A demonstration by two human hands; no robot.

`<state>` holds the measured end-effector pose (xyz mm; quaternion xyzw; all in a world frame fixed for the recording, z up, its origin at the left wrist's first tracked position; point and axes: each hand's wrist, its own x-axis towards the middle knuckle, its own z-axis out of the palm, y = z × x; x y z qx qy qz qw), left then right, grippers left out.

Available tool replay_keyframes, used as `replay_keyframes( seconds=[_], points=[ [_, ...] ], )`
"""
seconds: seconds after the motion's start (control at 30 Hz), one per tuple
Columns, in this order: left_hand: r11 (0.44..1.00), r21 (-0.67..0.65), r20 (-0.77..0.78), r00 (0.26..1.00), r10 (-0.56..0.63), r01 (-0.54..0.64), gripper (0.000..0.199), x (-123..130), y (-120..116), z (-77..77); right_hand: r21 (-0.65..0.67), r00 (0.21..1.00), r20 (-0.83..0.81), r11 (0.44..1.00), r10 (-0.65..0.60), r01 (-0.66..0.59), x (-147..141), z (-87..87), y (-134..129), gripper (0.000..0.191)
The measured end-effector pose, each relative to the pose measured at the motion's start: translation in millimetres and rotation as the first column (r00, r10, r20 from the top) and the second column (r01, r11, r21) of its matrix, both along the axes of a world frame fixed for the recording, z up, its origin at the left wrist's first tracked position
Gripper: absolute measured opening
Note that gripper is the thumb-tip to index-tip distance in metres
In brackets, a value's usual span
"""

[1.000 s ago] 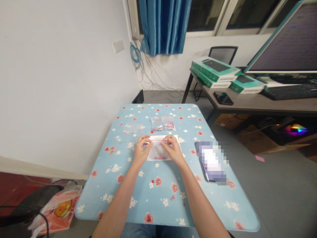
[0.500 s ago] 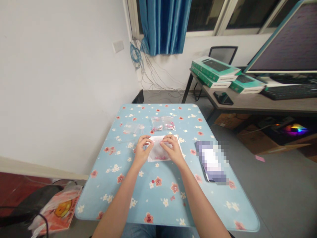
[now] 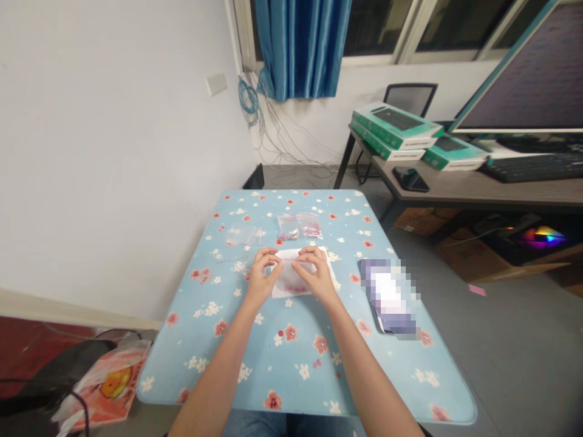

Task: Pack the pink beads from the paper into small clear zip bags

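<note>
A white sheet [image 3: 291, 276] lies on the flowered table, with small pink-red beads [image 3: 295, 289] along its near part. Over its left edge, my left hand [image 3: 266, 272] has thumb and fingertips pressed together. My right hand [image 3: 317, 272] is pinched in the same way over the sheet's right part, its fingertips close to those of the left. What the fingertips hold is too small to make out. Beyond the hands lie two clear bags with pink-red pieces, the left bag [image 3: 288, 227] and the right bag [image 3: 310, 226].
Clear plastic bags [image 3: 245, 235] lie at the table's back left. A phone-like device [image 3: 389, 296], partly blurred out, rests on the right side. The blue flowered table [image 3: 273, 370] stands beside a desk [image 3: 437, 188] with green boxes [image 3: 394, 127] and a monitor [image 3: 528, 73].
My right fingertips have shifted very slightly left, toward the left hand. The beads on the sheet look a little differently arranged.
</note>
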<state>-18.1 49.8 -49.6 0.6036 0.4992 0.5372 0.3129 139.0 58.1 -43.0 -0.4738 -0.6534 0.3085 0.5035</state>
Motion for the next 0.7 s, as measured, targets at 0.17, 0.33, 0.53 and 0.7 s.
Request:
replay_keyframes(
  seconds=[0.17, 0.33, 0.53, 0.7],
  points=[
    [1.0, 0.02, 0.009, 1.0, -0.015, 0.015, 0.007, 1.0, -0.5, 0.2, 0.01, 1.0, -0.001, 1.0, 0.009, -0.009, -3.0, 3.5, -3.0, 0.01],
    [0.999, 0.035, 0.044, 0.999, -0.028, 0.026, 0.008, 0.7, -0.9, 1.2, 0.027, 1.0, -0.013, 1.0, 0.006, -0.006, -3.8, 6.2, -4.3, 0.01],
    [0.999, 0.031, 0.122, 0.992, 0.019, -0.023, 0.012, -4.3, 0.5, 0.9, 0.037, 0.999, -0.038, 0.999, -0.007, 0.009, 0.2, 5.5, -3.4, 0.013],
    [0.999, 0.047, 0.109, 0.994, -0.014, 0.009, 0.014, -1.5, -2.1, 3.2, 0.063, 1.0, -0.01, 0.998, 0.016, -0.015, 1.4, 10.6, -7.1, 0.014]
  ],
)
